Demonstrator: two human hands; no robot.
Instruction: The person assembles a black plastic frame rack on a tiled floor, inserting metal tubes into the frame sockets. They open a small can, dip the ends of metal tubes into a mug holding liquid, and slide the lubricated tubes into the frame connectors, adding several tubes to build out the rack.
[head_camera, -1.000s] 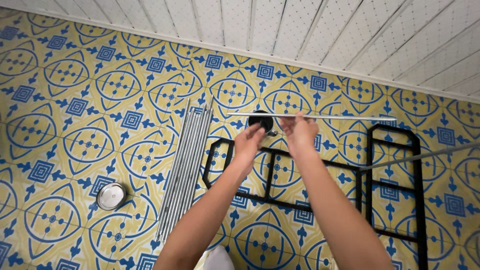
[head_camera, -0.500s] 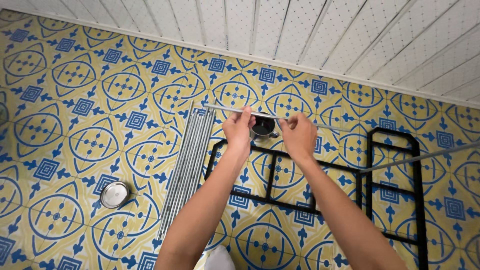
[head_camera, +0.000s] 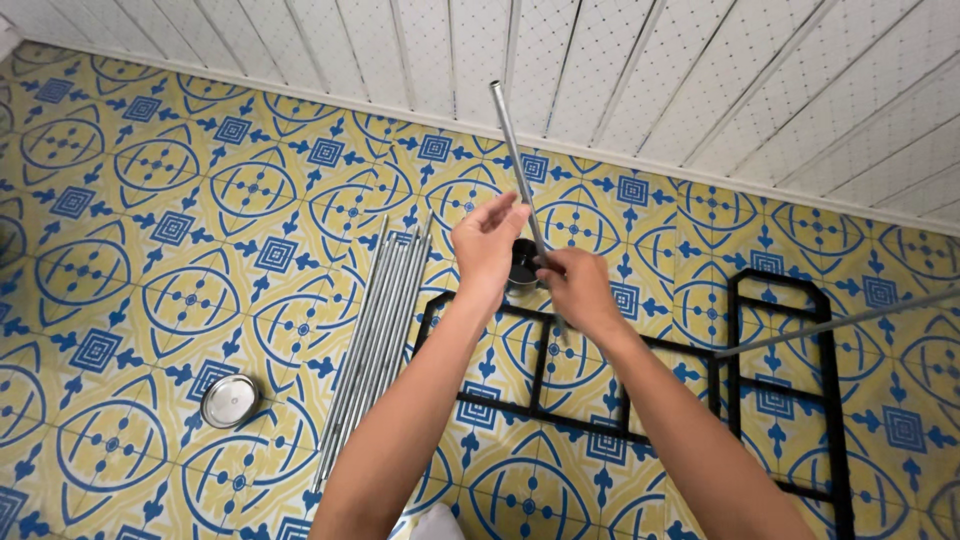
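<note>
Right hand (head_camera: 578, 290) is closed around the thin metal rod (head_camera: 515, 160), gripping near its lower part; the rod runs up and slightly left from the fist, nearly upright, top end against the white panelled wall (head_camera: 700, 80). Left hand (head_camera: 487, 243) sits just left of the rod, fingers half curled and loose, fingertips at the shaft, contact unclear. A small dark round cup (head_camera: 522, 265) shows between both hands. Bundle of rods (head_camera: 375, 340) lies on the tiled floor (head_camera: 150, 200) to the left, black metal frame (head_camera: 780, 380) beneath the arms, round metal lid (head_camera: 230, 400) further left.

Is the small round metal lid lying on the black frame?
No, the round metal lid lies on the bare tiled floor, left of the bundle of metal rods, apart from the black frame.
</note>
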